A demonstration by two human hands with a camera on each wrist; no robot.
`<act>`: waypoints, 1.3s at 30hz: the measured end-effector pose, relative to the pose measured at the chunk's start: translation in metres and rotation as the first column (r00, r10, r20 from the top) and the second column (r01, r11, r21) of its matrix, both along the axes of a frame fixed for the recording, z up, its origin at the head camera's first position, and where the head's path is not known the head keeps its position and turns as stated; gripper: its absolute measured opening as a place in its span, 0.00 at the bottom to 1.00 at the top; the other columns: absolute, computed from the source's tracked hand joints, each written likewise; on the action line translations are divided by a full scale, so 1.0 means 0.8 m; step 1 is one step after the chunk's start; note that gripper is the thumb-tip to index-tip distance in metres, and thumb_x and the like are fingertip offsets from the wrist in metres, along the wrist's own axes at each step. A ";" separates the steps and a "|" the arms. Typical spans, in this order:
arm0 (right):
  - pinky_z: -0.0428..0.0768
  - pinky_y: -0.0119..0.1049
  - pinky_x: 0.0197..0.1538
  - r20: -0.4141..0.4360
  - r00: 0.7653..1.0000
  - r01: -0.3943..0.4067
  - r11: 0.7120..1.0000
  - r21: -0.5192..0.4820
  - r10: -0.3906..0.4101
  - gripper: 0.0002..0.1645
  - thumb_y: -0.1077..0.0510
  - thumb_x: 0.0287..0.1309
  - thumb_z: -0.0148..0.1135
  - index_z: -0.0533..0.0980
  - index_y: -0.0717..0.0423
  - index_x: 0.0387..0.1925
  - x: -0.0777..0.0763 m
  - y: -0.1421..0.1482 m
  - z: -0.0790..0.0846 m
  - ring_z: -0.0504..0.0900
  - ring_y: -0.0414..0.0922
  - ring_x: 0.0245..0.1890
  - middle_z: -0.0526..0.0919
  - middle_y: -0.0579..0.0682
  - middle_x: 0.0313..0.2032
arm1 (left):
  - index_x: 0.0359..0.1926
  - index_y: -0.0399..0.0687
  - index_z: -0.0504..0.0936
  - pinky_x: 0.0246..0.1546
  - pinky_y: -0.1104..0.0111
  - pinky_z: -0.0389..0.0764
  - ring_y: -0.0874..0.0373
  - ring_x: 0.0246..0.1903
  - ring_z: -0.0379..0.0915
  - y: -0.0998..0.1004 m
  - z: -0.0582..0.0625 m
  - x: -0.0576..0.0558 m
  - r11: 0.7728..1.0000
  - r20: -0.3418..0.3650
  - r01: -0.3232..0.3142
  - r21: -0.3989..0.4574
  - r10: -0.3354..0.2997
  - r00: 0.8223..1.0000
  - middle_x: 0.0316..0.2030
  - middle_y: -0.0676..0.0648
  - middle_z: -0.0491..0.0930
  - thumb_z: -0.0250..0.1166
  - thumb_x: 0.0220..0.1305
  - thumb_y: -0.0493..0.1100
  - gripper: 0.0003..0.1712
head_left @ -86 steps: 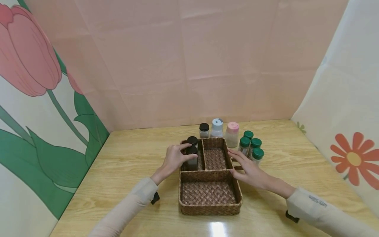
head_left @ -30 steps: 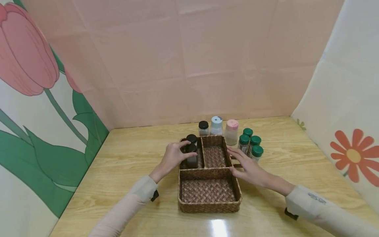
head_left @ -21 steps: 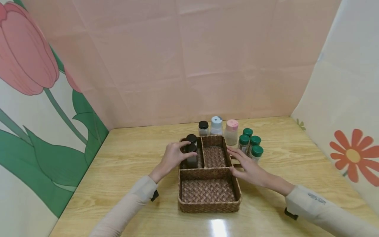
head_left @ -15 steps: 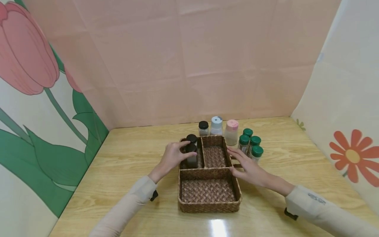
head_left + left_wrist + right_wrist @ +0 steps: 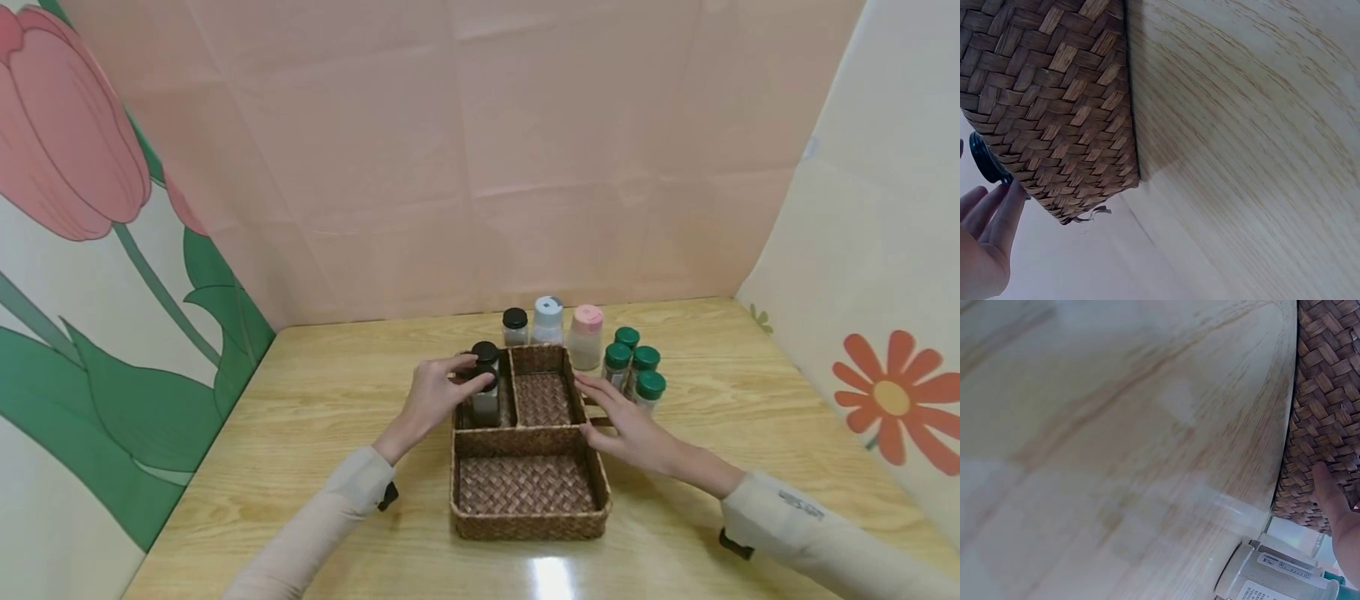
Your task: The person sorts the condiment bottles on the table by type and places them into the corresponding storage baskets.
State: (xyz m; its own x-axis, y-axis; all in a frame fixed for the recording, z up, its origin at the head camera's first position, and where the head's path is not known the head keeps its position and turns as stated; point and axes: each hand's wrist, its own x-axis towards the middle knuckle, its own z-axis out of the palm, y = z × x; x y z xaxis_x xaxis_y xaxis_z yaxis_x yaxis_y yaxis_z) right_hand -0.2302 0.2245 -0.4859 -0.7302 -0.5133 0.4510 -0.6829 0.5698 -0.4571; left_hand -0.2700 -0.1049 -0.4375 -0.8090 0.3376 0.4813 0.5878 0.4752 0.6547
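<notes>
A brown woven basket (image 5: 531, 525) with three compartments sits on the table. Two black-capped jars (image 5: 485, 408) stand upright in its back left compartment, one behind the other. My left hand (image 5: 429, 400) is over that compartment's left wall, fingers loosely extended and thumb across the nearer jar's cap. In the left wrist view its fingers (image 5: 1005, 219) reach past the basket's rim beside a black cap (image 5: 984, 159). My right hand (image 5: 637, 433) rests against the basket's right wall, by the side handle, fingers extended. A fingertip touches the weave (image 5: 1310, 437) in the right wrist view.
Behind the basket stand another black-capped jar (image 5: 515, 327), a blue-capped bottle (image 5: 548, 321) and a pink-capped bottle (image 5: 586, 340). Several green-capped jars (image 5: 645, 367) cluster just beyond my right hand. A pink cloth backdrop (image 5: 465, 167) rises at the table's far edge.
My left hand held the nearer jar between thumb and fingers; now it has shifted slightly up and left, with the thumb over the cap. The right hand stays against the basket.
</notes>
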 end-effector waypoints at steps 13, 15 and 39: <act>0.80 0.52 0.52 0.017 1.000 -0.005 1.000 -0.001 0.005 0.39 0.60 0.61 0.64 0.62 0.68 0.70 0.000 0.001 0.000 0.75 0.58 0.59 0.61 0.60 0.71 | 0.50 0.38 0.86 0.36 0.73 0.83 0.58 0.38 0.84 -0.002 0.003 -0.009 1.000 -0.071 -0.013 0.028 0.015 0.997 0.41 0.45 0.86 0.65 0.69 0.52 0.22; 0.81 0.51 0.51 0.018 1.000 -0.006 1.000 -0.003 0.006 0.39 0.60 0.61 0.64 0.62 0.69 0.70 -0.001 0.001 0.000 0.75 0.58 0.59 0.61 0.60 0.71 | 0.49 0.38 0.86 0.36 0.73 0.83 0.58 0.39 0.84 -0.002 0.004 -0.011 1.000 -0.090 -0.015 0.024 0.017 0.996 0.41 0.45 0.86 0.64 0.69 0.52 0.21; 0.81 0.51 0.49 0.027 0.999 -0.019 1.000 -0.013 0.019 0.39 0.60 0.61 0.64 0.61 0.67 0.71 0.003 0.000 0.001 0.76 0.58 0.58 0.61 0.62 0.70 | 0.45 0.42 0.88 0.31 0.72 0.83 0.63 0.29 0.82 0.001 0.019 -0.033 0.994 -0.240 -0.100 -0.042 0.087 0.967 0.32 0.48 0.87 0.62 0.71 0.47 0.15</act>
State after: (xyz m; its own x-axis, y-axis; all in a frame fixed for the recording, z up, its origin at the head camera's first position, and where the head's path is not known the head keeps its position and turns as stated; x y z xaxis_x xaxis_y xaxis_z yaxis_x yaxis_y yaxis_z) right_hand -0.2279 0.2243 -0.4850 -0.7325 -0.5217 0.4373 -0.6807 0.5510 -0.4827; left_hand -0.2968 -0.1045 -0.4227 -0.7030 0.2961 0.6467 0.6745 0.5661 0.4740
